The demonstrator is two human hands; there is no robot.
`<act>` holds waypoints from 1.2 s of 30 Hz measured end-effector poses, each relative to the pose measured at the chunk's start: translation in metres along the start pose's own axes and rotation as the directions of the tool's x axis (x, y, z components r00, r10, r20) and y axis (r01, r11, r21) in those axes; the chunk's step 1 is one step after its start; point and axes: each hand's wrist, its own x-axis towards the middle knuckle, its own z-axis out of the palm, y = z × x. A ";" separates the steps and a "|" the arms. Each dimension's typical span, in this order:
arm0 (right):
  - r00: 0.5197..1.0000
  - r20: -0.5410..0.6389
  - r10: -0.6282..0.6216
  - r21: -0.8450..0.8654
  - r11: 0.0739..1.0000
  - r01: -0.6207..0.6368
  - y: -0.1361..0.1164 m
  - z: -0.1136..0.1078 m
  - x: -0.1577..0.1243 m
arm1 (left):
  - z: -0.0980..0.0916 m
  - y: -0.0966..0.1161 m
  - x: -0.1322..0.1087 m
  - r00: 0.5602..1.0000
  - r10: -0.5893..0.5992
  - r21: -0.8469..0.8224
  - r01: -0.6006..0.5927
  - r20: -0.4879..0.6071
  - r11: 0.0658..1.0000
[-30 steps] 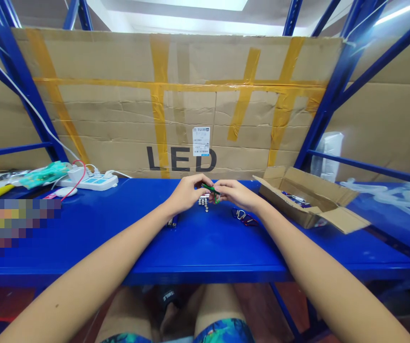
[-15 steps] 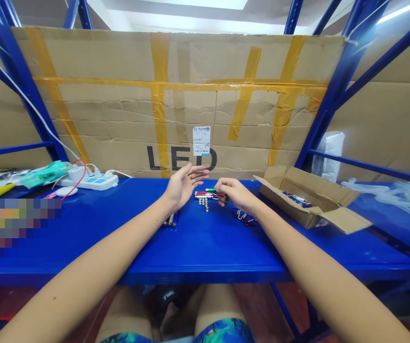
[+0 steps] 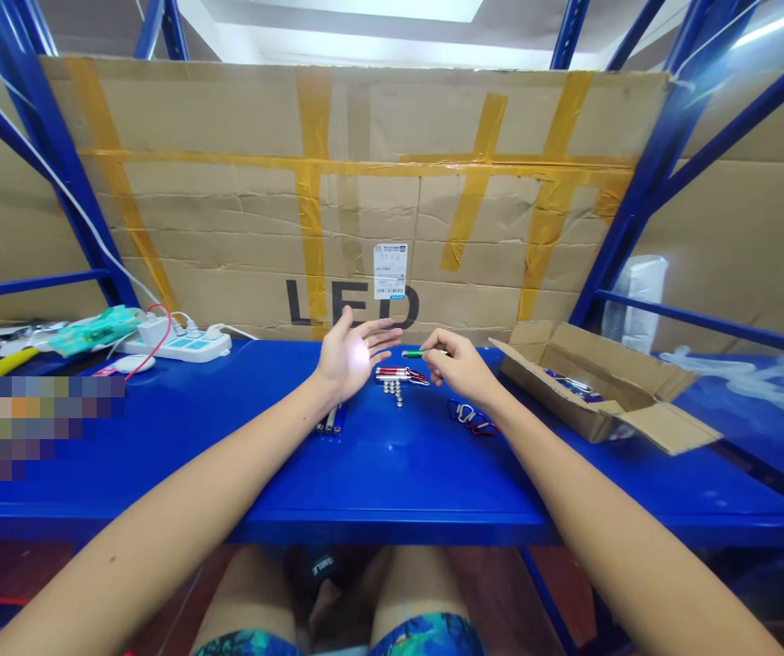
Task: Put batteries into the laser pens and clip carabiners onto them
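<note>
The right hand [image 3: 459, 360] pinches a green penlight [image 3: 415, 353] by its right end, fingertips together, holding it above the blue table [image 3: 392, 474]. The left hand [image 3: 349, 357] is open and empty nearby, fingers spread. Red penlights [image 3: 401, 374] and silver button batteries [image 3: 393, 389] lie on the table between the hands.

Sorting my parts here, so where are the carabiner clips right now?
In the head view, the carabiner clips lie on the blue shelf, just below the right hand, left of the open cardboard box.
</note>
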 end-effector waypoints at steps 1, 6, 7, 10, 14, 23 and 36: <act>1.000 -0.004 -0.012 -0.019 1.000 0.012 -0.001 0.000 0.000 | 0.001 0.000 0.000 1.000 0.003 0.006 -0.003 -0.009 1.000; 0.996 -0.029 -0.082 -0.070 0.994 0.080 -0.003 0.000 -0.002 | 0.002 -0.001 -0.001 1.000 0.004 0.038 -0.004 -0.009 0.999; 0.996 -0.032 -0.087 -0.070 0.994 0.085 -0.003 0.000 -0.002 | 0.003 -0.001 -0.001 1.000 0.004 0.044 -0.004 -0.003 0.999; 0.996 -0.031 -0.084 -0.059 0.995 0.082 -0.003 0.000 -0.002 | 0.003 -0.002 -0.001 1.000 0.012 0.060 -0.013 0.016 0.998; 0.997 -0.038 -0.064 -0.049 0.997 0.062 -0.004 0.001 -0.002 | 0.003 -0.003 -0.001 1.000 0.011 0.056 -0.012 0.024 0.998; 0.996 -0.061 -0.069 -0.058 0.996 0.066 -0.007 -0.002 -0.003 | 0.002 -0.004 -0.001 1.000 0.010 0.075 -0.012 0.025 0.997; 0.994 -0.079 -0.073 -0.065 0.996 0.068 -0.002 -0.002 -0.001 | 0.003 -0.004 -0.001 0.999 0.013 0.077 -0.016 0.033 0.997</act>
